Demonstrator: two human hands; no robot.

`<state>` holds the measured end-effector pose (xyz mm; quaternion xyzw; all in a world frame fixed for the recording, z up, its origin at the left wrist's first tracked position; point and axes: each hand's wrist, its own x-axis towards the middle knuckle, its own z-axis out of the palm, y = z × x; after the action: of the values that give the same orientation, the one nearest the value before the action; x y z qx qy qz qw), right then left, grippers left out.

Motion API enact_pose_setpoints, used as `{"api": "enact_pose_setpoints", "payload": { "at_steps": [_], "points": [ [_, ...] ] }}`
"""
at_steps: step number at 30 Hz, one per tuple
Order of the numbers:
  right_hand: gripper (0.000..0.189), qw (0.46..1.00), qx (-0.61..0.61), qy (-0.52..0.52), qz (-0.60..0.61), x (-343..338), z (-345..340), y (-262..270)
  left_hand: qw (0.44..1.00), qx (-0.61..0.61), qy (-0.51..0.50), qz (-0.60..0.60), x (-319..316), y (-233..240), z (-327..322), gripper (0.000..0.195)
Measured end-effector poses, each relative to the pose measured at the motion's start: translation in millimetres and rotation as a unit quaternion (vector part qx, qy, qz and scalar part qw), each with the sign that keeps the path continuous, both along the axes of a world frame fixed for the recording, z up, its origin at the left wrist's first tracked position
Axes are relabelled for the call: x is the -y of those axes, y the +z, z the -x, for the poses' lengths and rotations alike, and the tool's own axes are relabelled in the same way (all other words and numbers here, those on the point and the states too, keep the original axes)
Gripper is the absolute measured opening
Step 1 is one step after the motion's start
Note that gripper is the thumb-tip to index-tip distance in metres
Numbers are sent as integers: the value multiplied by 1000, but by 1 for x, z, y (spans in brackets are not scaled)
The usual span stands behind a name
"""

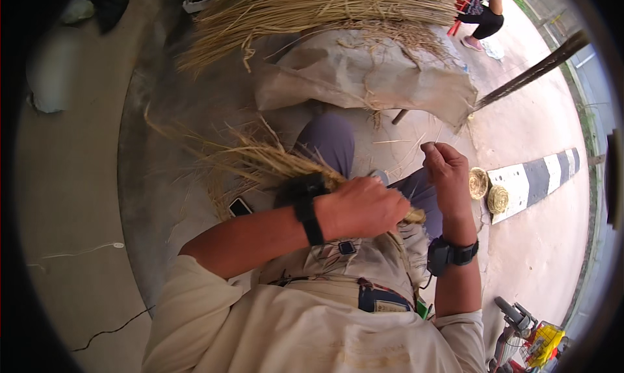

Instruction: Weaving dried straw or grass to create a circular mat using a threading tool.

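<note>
My left hand (365, 205) is closed around a bundle of dry straw (265, 159) lying across my lap. Its loose stalks fan out to the left, and a thicker, bent straw end (414, 216) sticks out past my knuckles on the right. Raised to the right, above my knee, my right hand (446, 163) pinches a thin, pale needle or strand (437, 135) between thumb and fingertips; which of the two it is, I cannot tell. Beyond that hand are two small coiled straw pieces, one dish-like (478, 183) and one flat and round (498, 199).
A large heap of straw (331, 5) rests on a cloth-covered support (360, 75) ahead. A wooden pole (531, 73) slants at right, above a black-and-white striped block (536, 183). A phone-like device (240, 207) lies left. A seated person (482, 15) and a basketed bike (526, 331) are farther off.
</note>
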<state>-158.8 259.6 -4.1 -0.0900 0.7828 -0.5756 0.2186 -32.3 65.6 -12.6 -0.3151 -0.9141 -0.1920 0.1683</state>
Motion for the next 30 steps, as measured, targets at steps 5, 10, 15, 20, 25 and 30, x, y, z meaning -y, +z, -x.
{"api": "enact_pose_setpoints", "payload": {
  "at_steps": [5,10,15,20,25,30],
  "points": [
    [26,987,-8,121,107,13,-47,-2,998,47,14,29,17,7,-5,16],
    [28,818,219,-92,525,-19,-29,52,993,99,39,55,60,20,-10,17],
    [39,853,16,-221,473,-156,2,58,983,135,110,64,128,66,-21,16],
    [34,813,-16,-243,529,-269,35,38,971,147,170,84,156,80,-40,19],
    [30,916,-201,-298,176,-147,6,57,969,216,114,32,126,74,-38,18],
    [49,968,-82,198,129,6,-59,37,958,270,23,-91,82,63,-26,31]
  ]
}}
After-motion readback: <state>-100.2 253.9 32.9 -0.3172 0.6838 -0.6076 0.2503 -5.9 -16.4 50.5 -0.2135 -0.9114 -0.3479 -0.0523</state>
